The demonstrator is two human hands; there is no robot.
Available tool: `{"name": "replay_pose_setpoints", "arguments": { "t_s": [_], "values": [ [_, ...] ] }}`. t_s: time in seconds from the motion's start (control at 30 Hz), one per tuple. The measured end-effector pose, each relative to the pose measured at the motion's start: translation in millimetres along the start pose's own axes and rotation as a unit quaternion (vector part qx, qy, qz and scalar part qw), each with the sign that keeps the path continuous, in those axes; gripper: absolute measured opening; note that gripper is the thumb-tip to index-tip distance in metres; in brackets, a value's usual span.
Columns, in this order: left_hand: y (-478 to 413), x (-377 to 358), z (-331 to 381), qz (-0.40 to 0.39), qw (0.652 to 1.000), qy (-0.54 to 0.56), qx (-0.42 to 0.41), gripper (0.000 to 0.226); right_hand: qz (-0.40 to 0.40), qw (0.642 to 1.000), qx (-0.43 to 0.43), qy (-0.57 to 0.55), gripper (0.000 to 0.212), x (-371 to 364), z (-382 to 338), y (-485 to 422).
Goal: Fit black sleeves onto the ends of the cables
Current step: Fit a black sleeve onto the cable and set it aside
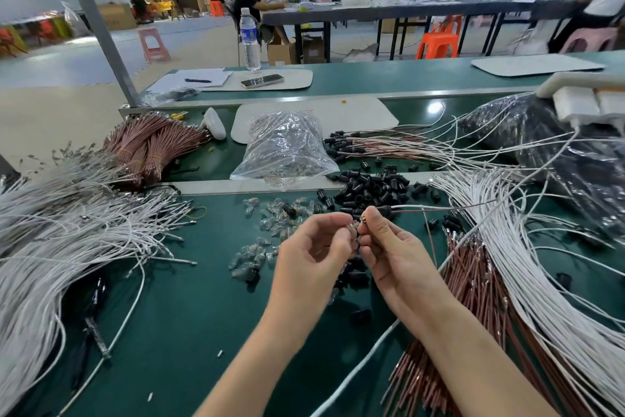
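Our right hand (395,257) pinches the black sleeve (382,210) on cables (439,208) trailing toward three o'clock, while our left hand (314,247), fingers curled, pinches a small glassy piece (353,226) against it, likely steadying the fit, with spare sleeves (372,188) heaped at twelve o'clock.

Bare green mat (189,315) opens between white cables (50,241) and brown cables (473,281).

i see my right hand (395,257) pinching a black sleeve (384,210), with two thin cables (416,207) running out of it to the right. my left hand (314,247) pinches a small clear piece (352,225) right against it. loose sleeves (372,186) lie heaped just beyond on the green table (186,315), with white bundles (67,230) on both sides.
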State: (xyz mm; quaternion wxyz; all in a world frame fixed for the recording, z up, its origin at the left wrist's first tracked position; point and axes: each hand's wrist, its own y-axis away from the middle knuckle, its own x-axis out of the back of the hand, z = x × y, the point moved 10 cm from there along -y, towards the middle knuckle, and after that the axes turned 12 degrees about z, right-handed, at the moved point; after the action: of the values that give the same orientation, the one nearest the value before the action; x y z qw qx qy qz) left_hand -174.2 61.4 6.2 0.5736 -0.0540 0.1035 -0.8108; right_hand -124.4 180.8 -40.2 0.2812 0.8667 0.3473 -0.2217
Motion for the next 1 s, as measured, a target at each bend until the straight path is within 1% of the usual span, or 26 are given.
{"name": "replay_pose_setpoints", "arguments": {
  "t_s": [0.2, 0.37, 0.5, 0.6, 0.7, 1.0],
  "values": [
    [-0.6, 4.3, -3.7, 0.03, 0.999, 0.028, -0.004, 0.019, -0.007, 1.0, -0.007, 0.004, 0.021, -6.0, 4.3, 3.7],
    [0.1, 2.4, -2.6, 0.023, 0.999, 0.022, -0.021, 0.02, -0.002, 1.0, -0.008, -0.008, 0.018, -3.1, 4.3, 3.7],
    [0.8, 0.6, -1.7, 0.014, 0.999, 0.016, -0.036, 0.023, 0.002, 1.0, -0.01, -0.021, 0.021, -1.3, 6.1, 2.4],
    [0.4, 1.1, -0.8, 0.019, 0.999, 0.02, -0.043, 0.023, 0.002, 0.999, -0.012, -0.039, 0.018, -2.6, 7.3, 2.2],
    [0.5, 1.5, 0.2, 0.024, 0.998, 0.019, -0.05, 0.023, 0.002, 0.999, -0.016, -0.052, 0.02, -4.1, 7.5, 2.6],
    [0.4, 2.6, 1.0, 0.023, 0.998, 0.001, -0.067, 0.023, 0.004, 0.999, -0.015, -0.041, 0.02, -2.5, 7.0, 3.6]
  ]
}}
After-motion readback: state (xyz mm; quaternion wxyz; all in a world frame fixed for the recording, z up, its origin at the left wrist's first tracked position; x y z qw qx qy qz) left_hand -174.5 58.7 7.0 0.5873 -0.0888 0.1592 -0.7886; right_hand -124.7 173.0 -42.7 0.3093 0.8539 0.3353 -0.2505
